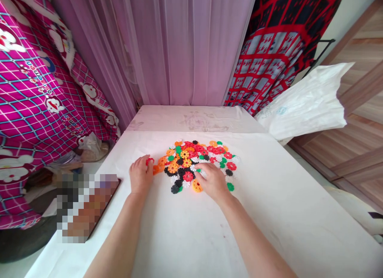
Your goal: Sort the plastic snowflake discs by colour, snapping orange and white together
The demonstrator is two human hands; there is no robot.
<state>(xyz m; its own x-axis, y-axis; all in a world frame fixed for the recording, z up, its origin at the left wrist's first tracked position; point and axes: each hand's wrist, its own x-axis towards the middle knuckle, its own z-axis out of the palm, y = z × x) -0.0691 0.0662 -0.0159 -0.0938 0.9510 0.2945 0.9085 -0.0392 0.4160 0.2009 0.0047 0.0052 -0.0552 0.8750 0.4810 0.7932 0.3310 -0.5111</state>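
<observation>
A pile of notched plastic snowflake discs in red, orange, yellow, black, white and green lies in the middle of the white-covered table. At the pile's left edge, my left hand (140, 172) has its fingers closed around a red disc (150, 161), partly hidden by the fingers. Several orange discs (158, 169) lie just right of it. Over the pile's front right, my right hand (213, 180) is lowered with thumb and forefinger apart, close to a white disc (193, 167). A yellow-orange disc (196, 185) lies just below its thumb, and a red disc (188, 176) is to its left.
A blurred flat object with a dark edge (95, 210) rests at the table's left. The tablecloth (185, 238) spreads in front of the pile. A white plastic bag (308, 102) stands at the back right. Purple curtains (185, 46) hang behind, with patterned cloths on both sides.
</observation>
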